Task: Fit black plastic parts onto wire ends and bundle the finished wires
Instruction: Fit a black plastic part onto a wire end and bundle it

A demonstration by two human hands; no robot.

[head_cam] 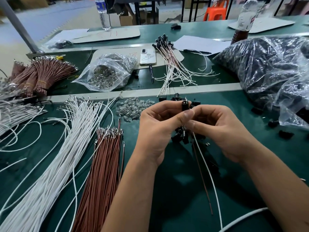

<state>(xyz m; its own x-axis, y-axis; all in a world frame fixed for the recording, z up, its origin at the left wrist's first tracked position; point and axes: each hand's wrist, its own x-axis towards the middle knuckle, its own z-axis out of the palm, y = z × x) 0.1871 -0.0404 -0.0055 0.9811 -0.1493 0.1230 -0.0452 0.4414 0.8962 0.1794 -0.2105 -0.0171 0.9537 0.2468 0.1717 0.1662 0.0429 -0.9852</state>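
Green work mat (167, 190) covers the long factory bench, and stock lies all around the person's hands. At the middle, the left hand (160, 128) pinches a small black plastic cylinder part (185, 106) between thumb and fingers, while the right hand (217, 129) pinches a thin white wire (209, 174) and a thin brown wire (201, 174) just below that part; both wires trail toward the camera. I judge this piece is in fitting now. Finished wires with black caps (168, 56) lie in a loose fan farther back, not yet tied. Much work remains: a large sheaf of loose white wires (55, 164), a flat bundle of brown wires (103, 173), and a clear plastic bag of black parts (267, 67) at the right.
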